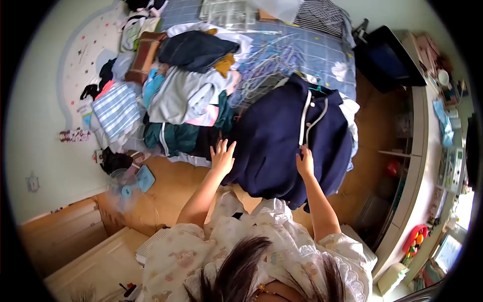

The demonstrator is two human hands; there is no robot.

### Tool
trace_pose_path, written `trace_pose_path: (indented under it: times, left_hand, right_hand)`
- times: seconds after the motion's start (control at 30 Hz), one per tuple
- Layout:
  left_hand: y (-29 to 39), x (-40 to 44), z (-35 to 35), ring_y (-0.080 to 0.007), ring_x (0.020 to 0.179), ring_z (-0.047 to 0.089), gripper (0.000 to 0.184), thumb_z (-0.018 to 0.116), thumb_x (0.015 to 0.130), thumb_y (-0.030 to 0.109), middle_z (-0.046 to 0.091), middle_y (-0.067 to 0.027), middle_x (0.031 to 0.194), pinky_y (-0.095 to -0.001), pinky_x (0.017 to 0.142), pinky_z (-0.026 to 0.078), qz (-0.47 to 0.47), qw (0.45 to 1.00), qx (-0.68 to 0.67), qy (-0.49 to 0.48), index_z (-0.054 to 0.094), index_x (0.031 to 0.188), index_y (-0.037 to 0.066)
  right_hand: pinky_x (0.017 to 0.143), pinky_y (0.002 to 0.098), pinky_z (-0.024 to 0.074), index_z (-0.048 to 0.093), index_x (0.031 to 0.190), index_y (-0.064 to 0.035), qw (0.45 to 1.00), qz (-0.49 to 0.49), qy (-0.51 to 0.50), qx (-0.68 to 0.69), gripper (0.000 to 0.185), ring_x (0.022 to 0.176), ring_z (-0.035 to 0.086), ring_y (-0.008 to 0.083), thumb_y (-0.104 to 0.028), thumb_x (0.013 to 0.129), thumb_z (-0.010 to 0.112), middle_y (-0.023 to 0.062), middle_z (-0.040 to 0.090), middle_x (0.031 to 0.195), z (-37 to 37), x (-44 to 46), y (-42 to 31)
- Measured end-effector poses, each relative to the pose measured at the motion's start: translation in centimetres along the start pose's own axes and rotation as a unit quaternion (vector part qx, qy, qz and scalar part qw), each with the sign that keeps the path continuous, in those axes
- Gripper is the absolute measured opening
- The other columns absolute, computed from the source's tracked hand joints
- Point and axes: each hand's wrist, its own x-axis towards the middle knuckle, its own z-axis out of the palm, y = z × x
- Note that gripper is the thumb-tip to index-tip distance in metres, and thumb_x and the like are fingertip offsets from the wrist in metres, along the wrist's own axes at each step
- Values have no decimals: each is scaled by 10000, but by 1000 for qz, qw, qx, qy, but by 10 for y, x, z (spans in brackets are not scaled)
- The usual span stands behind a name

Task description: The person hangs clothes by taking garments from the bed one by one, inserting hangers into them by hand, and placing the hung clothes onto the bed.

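Note:
A navy hooded jacket with white drawstrings lies spread over the near right part of the bed, a teal hanger showing at its neck. At the jacket's front, below the white drawstring, my right hand has its fingers closed; whether they pinch the cloth or the cord is too small to make out. My left hand is at the jacket's left edge, fingers spread and holding nothing. Dark green clothing lies just beyond that hand.
A heap of clothes covers the bed's left side. Many loose hangers lie behind the jacket on the blue checked bedspread. A monitor and long shelf stand right. A clear fan-like object stands left on the floor.

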Motion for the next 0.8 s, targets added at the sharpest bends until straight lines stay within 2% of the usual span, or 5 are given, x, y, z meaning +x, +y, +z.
trace_pose_path:
  times: [0.17,0.37,0.47,0.63,0.8]
  left_hand:
    - [-151,-35,0,-325,1127,496,657,706,745,214,527,-149,1199,-434,931,406,-47,996,-35,69,413,1316,72]
    - [-261,80,-12,-340,1027,519,664,740,705,241,541,-155,1119,-419,863,442,-6,986,-93,141,444,1263,37]
    - [-272,125,-4,-289,1002,522,602,777,656,266,539,-108,1074,-401,825,444,-9,984,-75,162,510,1160,73]
    - [-281,144,19,-270,878,531,231,694,722,202,528,-57,856,-417,732,414,63,979,-118,155,534,873,132]
    - [-286,155,32,-304,924,547,440,738,698,212,565,-89,929,-425,766,429,31,967,-212,135,491,1047,108]
  right_hand:
    - [781,332,503,614,1029,4,997,-30,-47,55,215,865,637,271,-65,829,572,155,632,973,110,-11,-75]
    - [738,282,509,637,1004,9,995,6,-32,96,176,810,655,192,-76,863,574,126,674,885,242,10,-152]
    - [724,271,508,630,1013,23,990,33,-42,128,182,792,647,180,-42,858,559,115,675,889,301,13,-184]
    - [728,290,507,646,984,2,975,83,-45,200,174,802,656,233,-62,847,561,141,671,877,322,20,-246]
    - [707,274,506,627,975,35,990,97,-26,96,174,760,638,184,-15,827,549,112,669,871,318,51,-237]
